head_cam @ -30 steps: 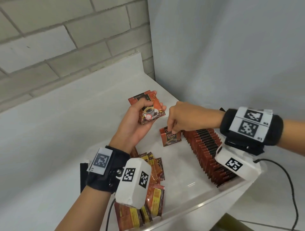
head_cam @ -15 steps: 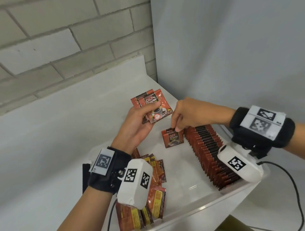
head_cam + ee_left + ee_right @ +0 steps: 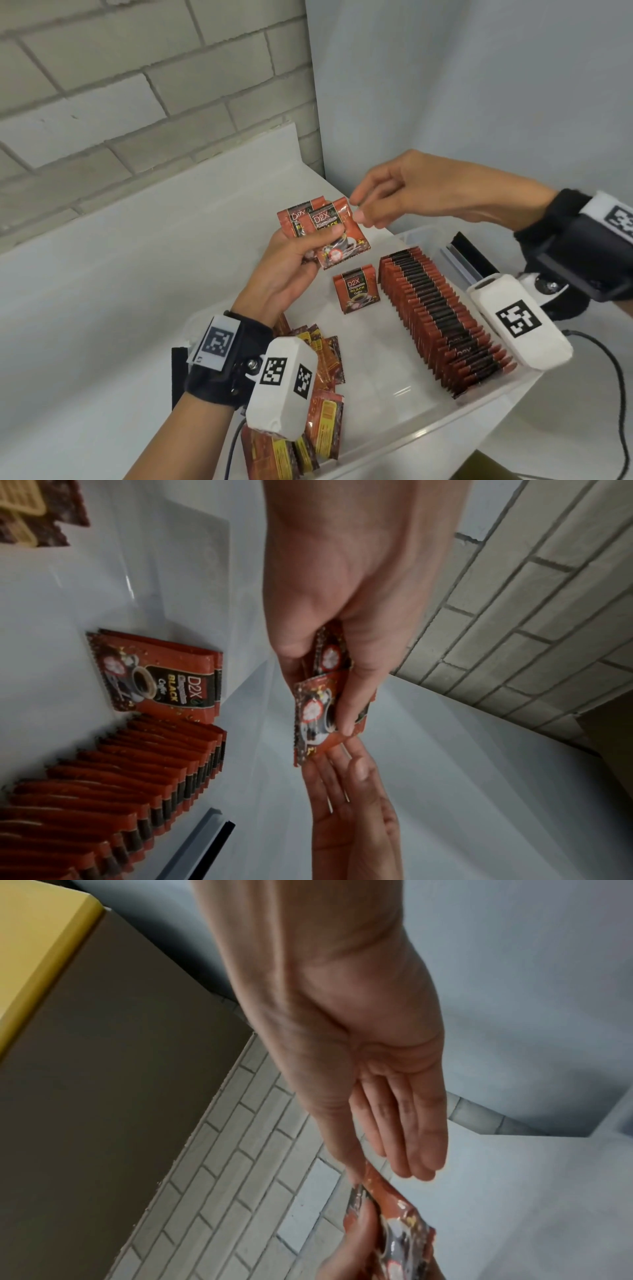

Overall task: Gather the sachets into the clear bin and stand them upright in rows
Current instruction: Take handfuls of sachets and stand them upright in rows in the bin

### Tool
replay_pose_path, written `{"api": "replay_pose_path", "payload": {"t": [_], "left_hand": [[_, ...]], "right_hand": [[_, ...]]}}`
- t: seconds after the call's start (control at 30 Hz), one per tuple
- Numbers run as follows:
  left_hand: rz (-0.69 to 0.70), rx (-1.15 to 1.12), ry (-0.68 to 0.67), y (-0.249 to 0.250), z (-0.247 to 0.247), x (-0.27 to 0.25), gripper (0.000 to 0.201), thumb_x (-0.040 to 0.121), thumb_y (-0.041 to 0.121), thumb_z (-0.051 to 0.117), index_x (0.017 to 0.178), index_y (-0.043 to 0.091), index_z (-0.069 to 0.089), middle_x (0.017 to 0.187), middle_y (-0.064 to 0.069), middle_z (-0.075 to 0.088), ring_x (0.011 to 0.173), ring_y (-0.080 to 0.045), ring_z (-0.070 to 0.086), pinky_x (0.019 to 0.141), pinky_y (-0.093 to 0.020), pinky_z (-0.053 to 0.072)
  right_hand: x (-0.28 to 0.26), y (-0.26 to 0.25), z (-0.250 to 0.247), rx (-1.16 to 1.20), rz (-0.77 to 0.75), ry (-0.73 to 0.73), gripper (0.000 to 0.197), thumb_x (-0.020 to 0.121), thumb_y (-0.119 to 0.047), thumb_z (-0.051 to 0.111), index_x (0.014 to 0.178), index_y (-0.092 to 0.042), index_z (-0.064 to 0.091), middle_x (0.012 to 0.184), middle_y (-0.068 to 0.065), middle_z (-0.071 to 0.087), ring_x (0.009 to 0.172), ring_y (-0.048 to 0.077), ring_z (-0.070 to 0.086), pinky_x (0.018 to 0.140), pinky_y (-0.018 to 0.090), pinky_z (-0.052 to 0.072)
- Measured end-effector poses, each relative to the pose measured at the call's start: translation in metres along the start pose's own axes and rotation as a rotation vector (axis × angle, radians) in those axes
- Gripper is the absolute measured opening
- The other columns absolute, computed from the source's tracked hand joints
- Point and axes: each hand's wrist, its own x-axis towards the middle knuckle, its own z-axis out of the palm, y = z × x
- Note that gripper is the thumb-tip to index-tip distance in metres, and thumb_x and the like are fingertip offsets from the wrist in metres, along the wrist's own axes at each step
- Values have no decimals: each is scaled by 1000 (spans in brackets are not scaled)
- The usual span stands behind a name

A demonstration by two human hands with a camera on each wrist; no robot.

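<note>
Sachets point(image 3: 327, 233) sit pinched in left hand point(image 3: 291, 270) fingers (thumb on top), relaxed right hand point(image 3: 404, 195) fingers touching their corner.

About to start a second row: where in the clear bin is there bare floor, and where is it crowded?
Bare floor runs down the middle of the clear bin, between the standing row on the right and the loose heap at the near left. The small upright pair marks its far end. The right side and near-left corner are crowded.

bare bin floor point(image 3: 373, 349) between sachet row point(image 3: 442, 325), loose pile point(image 3: 325, 363)
</note>
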Motion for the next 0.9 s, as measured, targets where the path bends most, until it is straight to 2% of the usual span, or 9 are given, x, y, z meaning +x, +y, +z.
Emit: {"api": "replay_pose_path", "payload": {"t": [0.2, 0.3, 0.43, 0.5, 0.57, 0.67, 0.77, 0.83, 0.9], "left_hand": [[2, 68, -46, -1, 2, -3, 36, 68, 2, 69, 104, 7, 65, 91, -7, 74, 85, -19, 71, 81, -33, 57], [0, 45, -65, 1, 4, -5, 35, 71, 7, 68, 105, 6, 65, 92, -8, 73, 85, -20, 71, 78, -32, 58], [-14, -97, -13, 5, 4, -3, 21, 78, 26, 65, 93, 11, 67, 90, -7, 72, 90, -21, 69, 92, -39, 53], [-16, -177, 35, 7, 3, -2, 12, 82, 23, 64, 88, 13, 65, 84, -4, 70, 83, -16, 67, 94, -37, 49], [-12, -215, 37, 8, 1, -1, 6, 87, 12, 59, 84, 10, 64, 82, -6, 68, 80, -16, 65, 91, -34, 49], [5, -139, 3, 6, -1, -3, 15, 85, -2, 53, 80, 6, 65, 80, -8, 68, 79, -17, 65, 80, -29, 53], [-2, -17, -63, 5, 0, -5, 13, 81, -2, 57, 90, 3, 64, 82, -7, 69, 79, -16, 67, 75, -28, 55], [-23, 44, -107, 4, 1, -7, 20, 77, 1, 62, 97, 2, 64, 84, -6, 70, 80, -15, 68, 74, -28, 56], [-43, 95, -141, 3, 3, -8, 26, 74, 4, 65, 100, 2, 64, 87, -6, 71, 80, -15, 69, 75, -27, 56]], "right_hand": [[9, -5, 11, -109, -56, 52, 29, 79, -27, 77, 104, -19, 67, 84, -3, 75, 76, 10, 71, 71, 17, 54], [11, -4, 12, -138, -64, 30, 22, 82, -18, 75, 102, -18, 67, 76, -4, 72, 65, 3, 68, 63, 13, 51], [7, -1, 4, -146, -44, -12, 12, 84, -14, 72, 95, -19, 70, 76, -1, 73, 66, 5, 67, 63, 14, 52], [4, 2, 1, -141, -35, -10, 9, 85, -13, 71, 91, -19, 70, 77, 0, 73, 65, 4, 66, 62, 14, 52], [3, 3, -5, -163, -35, 44, 7, 86, -13, 70, 90, -19, 69, 76, 1, 73, 60, 0, 64, 61, 13, 51], [4, 3, -20, -181, -46, 215, 7, 87, -12, 68, 92, -17, 68, 76, 3, 71, 55, 0, 61, 60, 15, 50], [7, -1, -33, -117, -92, 403, 10, 87, -7, 68, 90, -17, 67, 75, 5, 69, 57, 6, 61, 58, 14, 53], [9, -6, -34, -71, -130, 431, 10, 87, -7, 68, 90, -16, 66, 76, 8, 69, 62, 11, 63, 65, 19, 56], [10, -11, -30, -50, -150, 359, 9, 87, -8, 68, 90, -16, 66, 77, 8, 70, 63, 11, 64, 65, 20, 57]]}}
